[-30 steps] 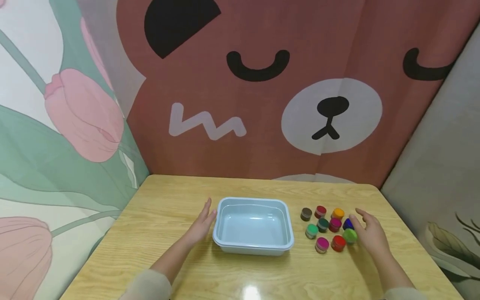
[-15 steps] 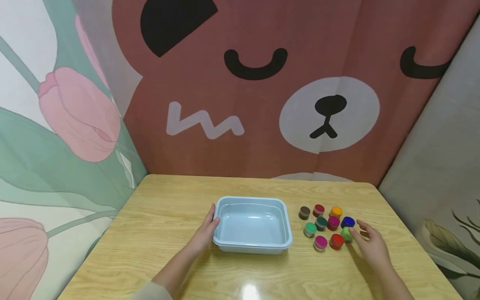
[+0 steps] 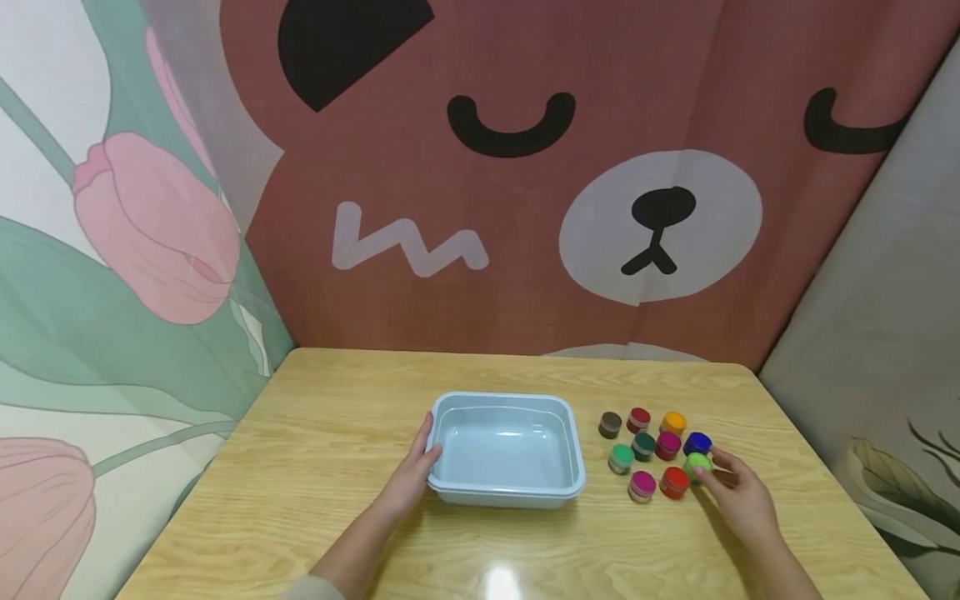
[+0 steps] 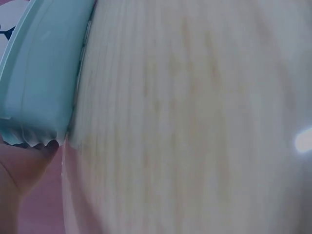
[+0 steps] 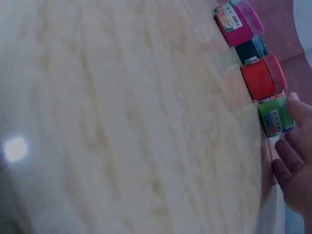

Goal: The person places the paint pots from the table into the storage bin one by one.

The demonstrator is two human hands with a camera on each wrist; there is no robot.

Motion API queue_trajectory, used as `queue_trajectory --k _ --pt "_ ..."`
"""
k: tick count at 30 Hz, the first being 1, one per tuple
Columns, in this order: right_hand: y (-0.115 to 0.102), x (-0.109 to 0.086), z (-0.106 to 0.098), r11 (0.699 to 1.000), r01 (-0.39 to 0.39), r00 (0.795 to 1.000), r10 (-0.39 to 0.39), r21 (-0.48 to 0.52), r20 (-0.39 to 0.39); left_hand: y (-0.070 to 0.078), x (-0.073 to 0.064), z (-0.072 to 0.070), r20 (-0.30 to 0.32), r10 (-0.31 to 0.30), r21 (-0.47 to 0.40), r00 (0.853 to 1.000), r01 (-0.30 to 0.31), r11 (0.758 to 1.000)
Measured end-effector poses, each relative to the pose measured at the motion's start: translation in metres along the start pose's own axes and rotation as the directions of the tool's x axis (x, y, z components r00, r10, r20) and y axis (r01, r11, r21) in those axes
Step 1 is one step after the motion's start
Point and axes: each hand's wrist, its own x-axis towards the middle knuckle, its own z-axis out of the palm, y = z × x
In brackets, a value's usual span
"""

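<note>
A pale blue plastic basin (image 3: pixel 506 500) stands on the wooden table. At its left side my left hand (image 3: pixel 407 479) grips the wall, thumb over the rim and fingers along the outside. In the left wrist view the basin (image 4: pixel 44 73) hides most of those fingers. Right of the basin is a loose group of small paint jars with coloured lids. My right hand (image 3: pixel 742 497) pinches the light green jar (image 3: pixel 698 465) between thumb and fingers. In the right wrist view, the thumb lies against the lid of this green jar (image 5: pixel 276 117), which stands beside the red jar (image 5: pixel 263 78).
Close around the green jar are a blue jar (image 3: pixel 697 443), a red jar (image 3: pixel 674 482) and a magenta jar (image 3: pixel 668 445). Brown (image 3: pixel 610 425) and orange (image 3: pixel 673 423) jars sit farther back. A bear-print curtain (image 3: pixel 525 317) hangs behind the table.
My left hand has come in from beside the basin and taken hold of its left rim. My right hand has lowered onto the light green jar, and its fingers have closed around it.
</note>
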Motion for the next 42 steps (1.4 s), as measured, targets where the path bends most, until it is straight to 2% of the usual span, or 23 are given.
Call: queue_trajectory --k 5,9,17,32,38,42 --pt "0.002 0.001 0.003 1.000 0.002 1.000 -0.001 0.009 -0.028 -0.003 -0.001 0.001 0.000 0.000 -0.041 1.000 0.000 0.999" --pt "0.003 0.002 0.004 1.000 -0.016 1.000 0.016 0.013 -0.005 -0.005 -0.002 0.002 0.000 -0.009 -0.078 1.000 0.009 0.997" --pt "0.002 0.005 0.005 0.999 -0.028 1.000 0.028 -0.025 0.008 -0.009 -0.002 0.004 -0.020 -0.024 -0.078 1.000 0.022 0.997" --pt "-0.001 -0.002 -0.003 1.000 -0.016 1.000 0.016 0.008 0.014 -0.008 -0.001 0.008 -0.027 -0.017 -0.083 1.000 0.015 0.996" --pt "-0.006 -0.003 -0.002 0.998 0.016 0.999 -0.012 0.063 -0.049 -0.009 0.000 0.008 -0.023 0.007 -0.100 1.000 -0.009 0.995" --pt "-0.015 -0.004 -0.002 0.997 0.049 0.995 -0.043 0.060 -0.092 -0.009 0.000 0.009 -0.024 0.013 -0.104 1.000 -0.015 0.994"
